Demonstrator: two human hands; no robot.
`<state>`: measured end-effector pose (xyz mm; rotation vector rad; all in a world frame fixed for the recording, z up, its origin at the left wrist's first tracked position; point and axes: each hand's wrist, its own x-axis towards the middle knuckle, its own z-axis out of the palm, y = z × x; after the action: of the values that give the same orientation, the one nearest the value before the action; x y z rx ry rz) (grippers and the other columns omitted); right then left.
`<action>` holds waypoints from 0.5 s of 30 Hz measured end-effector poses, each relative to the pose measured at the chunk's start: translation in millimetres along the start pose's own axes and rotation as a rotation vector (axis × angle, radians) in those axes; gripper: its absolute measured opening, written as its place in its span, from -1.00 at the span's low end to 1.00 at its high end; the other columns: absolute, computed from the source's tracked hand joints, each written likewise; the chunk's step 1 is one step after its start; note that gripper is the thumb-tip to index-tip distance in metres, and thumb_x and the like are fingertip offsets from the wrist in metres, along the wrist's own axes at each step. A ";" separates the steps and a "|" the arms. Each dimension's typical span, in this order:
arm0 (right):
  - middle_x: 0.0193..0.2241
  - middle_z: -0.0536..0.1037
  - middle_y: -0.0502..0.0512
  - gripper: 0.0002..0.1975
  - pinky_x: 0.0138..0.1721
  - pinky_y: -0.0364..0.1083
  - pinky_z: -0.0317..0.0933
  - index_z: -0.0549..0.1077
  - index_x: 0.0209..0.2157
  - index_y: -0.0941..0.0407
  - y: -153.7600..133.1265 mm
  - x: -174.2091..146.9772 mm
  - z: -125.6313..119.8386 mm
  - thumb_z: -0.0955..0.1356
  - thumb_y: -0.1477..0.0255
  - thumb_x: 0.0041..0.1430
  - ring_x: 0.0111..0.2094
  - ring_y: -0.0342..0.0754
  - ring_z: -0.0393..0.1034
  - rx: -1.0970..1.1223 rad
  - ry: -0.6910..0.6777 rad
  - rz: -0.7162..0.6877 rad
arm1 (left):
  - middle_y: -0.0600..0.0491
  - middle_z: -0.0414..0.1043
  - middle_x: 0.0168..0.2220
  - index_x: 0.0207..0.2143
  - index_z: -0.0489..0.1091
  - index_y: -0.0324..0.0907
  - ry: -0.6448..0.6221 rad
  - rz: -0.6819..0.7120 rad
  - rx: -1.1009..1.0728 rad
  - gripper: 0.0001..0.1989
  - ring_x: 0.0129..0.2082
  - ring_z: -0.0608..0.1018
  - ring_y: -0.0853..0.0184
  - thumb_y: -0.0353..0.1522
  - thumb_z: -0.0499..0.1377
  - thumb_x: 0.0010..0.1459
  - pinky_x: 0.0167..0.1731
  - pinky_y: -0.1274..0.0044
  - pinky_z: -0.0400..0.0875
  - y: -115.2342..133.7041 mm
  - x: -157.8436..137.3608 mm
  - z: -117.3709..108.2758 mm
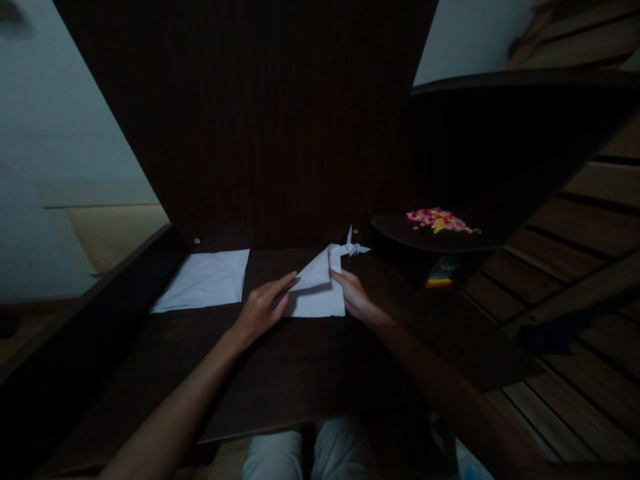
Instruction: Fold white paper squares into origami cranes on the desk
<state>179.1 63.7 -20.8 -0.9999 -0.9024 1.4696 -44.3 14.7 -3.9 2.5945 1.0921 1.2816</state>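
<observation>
Holding thin, angularly folded white paper [316, 275]

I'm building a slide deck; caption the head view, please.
Left grip and right grip on a part-folded white sheet, with white paper to the left and a paper figure beyond.

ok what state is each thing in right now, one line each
sheet of paper: partly folded, flap raised
left hand: gripping the flap's left end
right hand: gripping the sheet's right side
paper stack: lying flat, top wrinkled
paper figure: folded, with pointed ends
colourful bits: loose, heaped on the shelf
</observation>
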 end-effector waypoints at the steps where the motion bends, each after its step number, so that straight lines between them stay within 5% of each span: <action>1: -0.42 0.60 0.10 -0.81 -0.28 -0.02 0.36 0.48 -0.34 0.14 -0.4 -0.2 1.9 0.38 0.33 0.00 -0.32 0.06 0.50 0.016 0.012 0.018 | -0.03 0.42 0.05 0.16 0.20 -0.13 -0.028 0.046 0.024 -0.56 0.01 0.49 0.26 -0.43 0.04 0.22 0.02 0.36 0.43 1.5 -0.6 2.3; 7: -0.37 0.59 0.15 -0.61 -0.22 0.03 0.38 0.45 -0.24 0.14 -5.6 -3.8 7.6 0.20 0.13 0.17 -0.20 0.08 0.49 0.034 -0.102 0.135 | -0.03 0.41 0.07 0.12 0.26 -0.15 -0.302 0.102 0.034 -0.63 0.06 0.45 0.30 -0.35 0.01 0.27 0.08 0.38 0.36 12.7 -2.4 17.4; 10: -0.34 0.59 0.11 -0.73 -0.25 0.00 0.38 0.42 -0.24 0.12 -3.5 -4.1 3.2 0.39 0.33 -0.03 -0.25 0.06 0.50 -0.052 -0.134 0.087 | -0.02 0.34 0.13 0.15 0.22 -0.14 -0.434 0.054 0.002 -0.59 0.11 0.41 0.29 -0.26 0.01 0.28 0.11 0.41 0.32 16.7 -3.0 19.2; 15: -0.35 0.57 0.02 -0.58 -0.35 -0.08 0.37 0.36 -0.22 0.09 5.8 3.5 -8.1 0.42 0.56 -0.22 -0.32 0.01 0.49 -0.195 -0.122 0.015 | 0.01 0.32 0.15 0.17 0.19 -0.08 -0.452 -0.040 -0.046 -0.57 0.10 0.41 0.29 -0.18 -0.05 0.30 0.11 0.41 0.29 14.5 -2.9 15.5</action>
<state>184.4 66.6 -29.4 -1.0697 -1.1458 1.4881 -26.2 5.9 -11.2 2.6206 1.0039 0.6485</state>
